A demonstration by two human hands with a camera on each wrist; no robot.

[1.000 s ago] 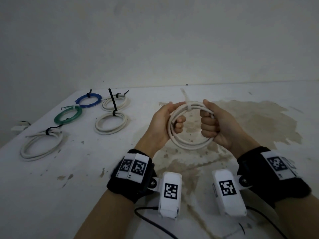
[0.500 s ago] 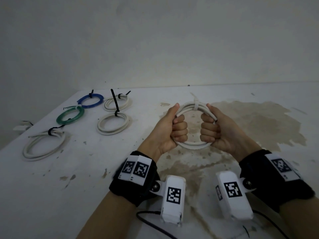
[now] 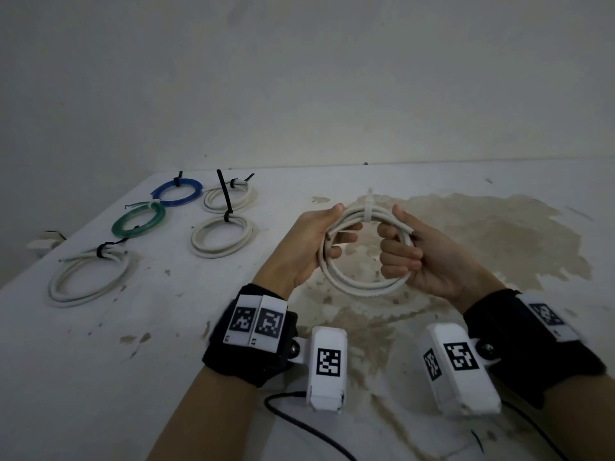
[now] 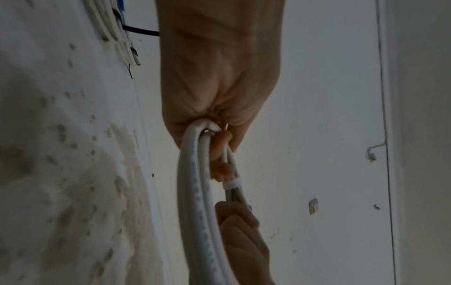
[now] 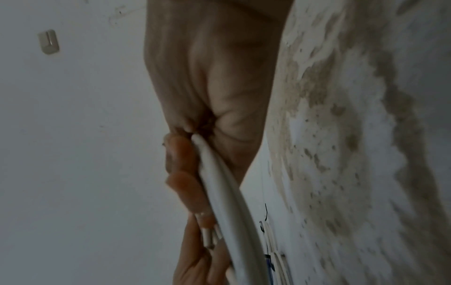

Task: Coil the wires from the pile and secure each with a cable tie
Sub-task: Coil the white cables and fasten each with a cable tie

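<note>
I hold a white coiled wire (image 3: 361,284) upright above the table, between both hands. My left hand (image 3: 319,239) grips its left side with fingers curled round the strands. On the opposite side my right hand (image 3: 404,252) grips the coil in a fist. A white cable tie (image 3: 369,211) wraps the top of the coil, between my two thumbs, its tail pointing up. The left wrist view shows the coil (image 4: 195,202) running from my left fingers (image 4: 219,154) to the tie band (image 4: 231,185). In the right wrist view my curled right fingers (image 5: 180,165) press on the coil (image 5: 227,194).
Several tied coils lie at the table's left: a blue coil (image 3: 176,193), a green coil (image 3: 138,221), two white coils (image 3: 229,196) (image 3: 221,236) with black ties, and a larger white coil (image 3: 88,277). A brown stain (image 3: 482,241) covers the table (image 3: 83,377) under my hands. A wall stands behind.
The coil has tipped back up so that its ring faces me more openly. My left fingers have loosened from a tight fist. Both hands keep their hold.
</note>
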